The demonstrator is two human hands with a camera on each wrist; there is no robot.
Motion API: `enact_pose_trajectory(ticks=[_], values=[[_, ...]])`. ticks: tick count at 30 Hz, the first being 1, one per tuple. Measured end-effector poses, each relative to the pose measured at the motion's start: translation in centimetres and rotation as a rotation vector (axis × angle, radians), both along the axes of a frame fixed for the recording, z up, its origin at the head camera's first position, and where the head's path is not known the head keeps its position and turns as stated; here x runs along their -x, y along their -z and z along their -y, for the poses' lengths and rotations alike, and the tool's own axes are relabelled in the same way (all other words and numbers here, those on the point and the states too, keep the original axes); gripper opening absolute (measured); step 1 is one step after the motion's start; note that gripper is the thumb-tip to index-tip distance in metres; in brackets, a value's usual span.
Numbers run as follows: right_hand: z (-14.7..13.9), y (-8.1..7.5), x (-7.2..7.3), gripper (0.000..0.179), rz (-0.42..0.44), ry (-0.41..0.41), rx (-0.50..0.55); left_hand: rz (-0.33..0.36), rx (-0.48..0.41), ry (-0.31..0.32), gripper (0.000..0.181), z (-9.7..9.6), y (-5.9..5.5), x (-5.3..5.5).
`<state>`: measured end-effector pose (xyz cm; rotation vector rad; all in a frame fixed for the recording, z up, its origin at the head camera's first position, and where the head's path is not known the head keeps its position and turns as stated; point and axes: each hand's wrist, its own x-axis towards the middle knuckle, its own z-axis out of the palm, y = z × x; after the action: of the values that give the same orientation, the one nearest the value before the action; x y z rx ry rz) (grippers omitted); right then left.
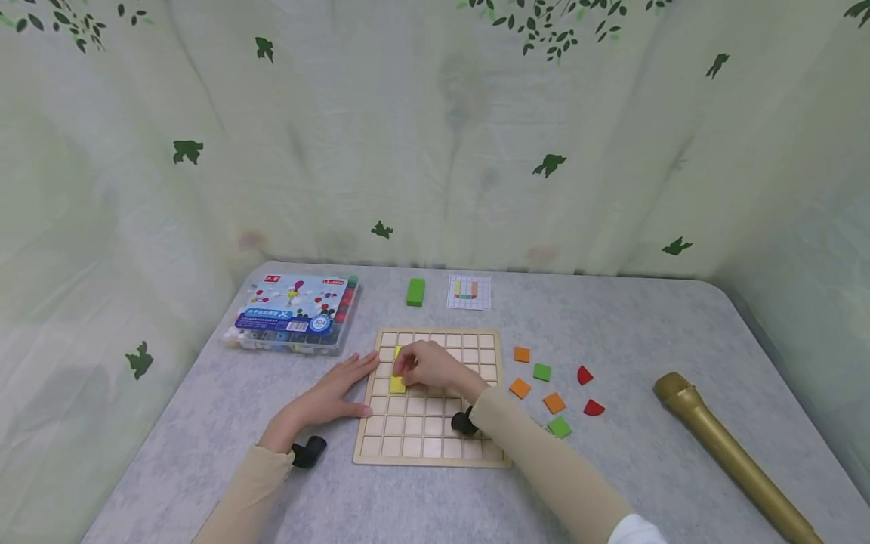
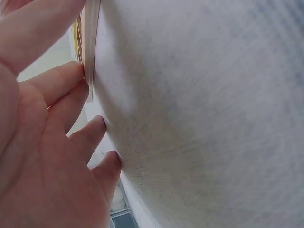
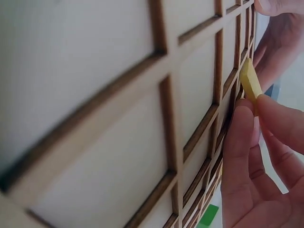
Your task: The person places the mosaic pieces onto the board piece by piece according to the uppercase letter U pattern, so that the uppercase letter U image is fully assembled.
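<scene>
My right hand (image 1: 431,364) is over the left part of a wooden grid board (image 1: 431,449). In the right wrist view, its thumb and a finger pinch a yellow tile (image 3: 250,80), which is tilted against the grid. The head view shows this yellow tile (image 1: 397,385) just below the fingertips. More yellow (image 1: 397,350) shows in the same column, partly hidden by the hand. My left hand (image 1: 333,391) lies at the board's left edge with fingers spread. In the left wrist view its fingertips (image 2: 76,70) touch the board's side (image 2: 89,57).
Loose orange tiles (image 1: 520,388), green tiles (image 1: 559,428) and red quarter-round pieces (image 1: 594,408) lie right of the board. Behind it are a green block (image 1: 415,292) and a pattern card (image 1: 469,292). A plastic case (image 1: 292,313) stands back left, a gold microphone (image 1: 737,457) far right.
</scene>
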<state>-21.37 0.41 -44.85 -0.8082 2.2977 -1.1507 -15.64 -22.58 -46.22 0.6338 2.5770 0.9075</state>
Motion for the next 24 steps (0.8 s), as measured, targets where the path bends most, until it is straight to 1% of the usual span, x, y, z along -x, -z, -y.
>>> enact_pose_trajectory(ticks=[7,12,17,21,24], values=[[0.0,0.1,-0.3,0.013,-0.027,0.017,-0.02,-0.003,-0.004,0.004,0.086,0.0,-0.1,-0.1],[-0.5,0.2,-0.3,0.012,0.005,0.025,0.017,-0.004,-0.002,0.005,0.085,-0.1,-0.1,-0.1],[-2.2,-0.1,0.1,0.011,0.075,-0.002,0.109,0.003,0.001,-0.002,0.085,0.0,-0.1,0.0],[-4.5,-0.3,0.7,0.015,0.194,0.009,0.203,0.003,-0.002,-0.003,0.085,0.0,-0.1,0.0],[-6.8,-0.3,1.0,0.021,0.276,0.041,0.258,0.001,-0.004,0.004,0.085,0.0,-0.2,0.0]])
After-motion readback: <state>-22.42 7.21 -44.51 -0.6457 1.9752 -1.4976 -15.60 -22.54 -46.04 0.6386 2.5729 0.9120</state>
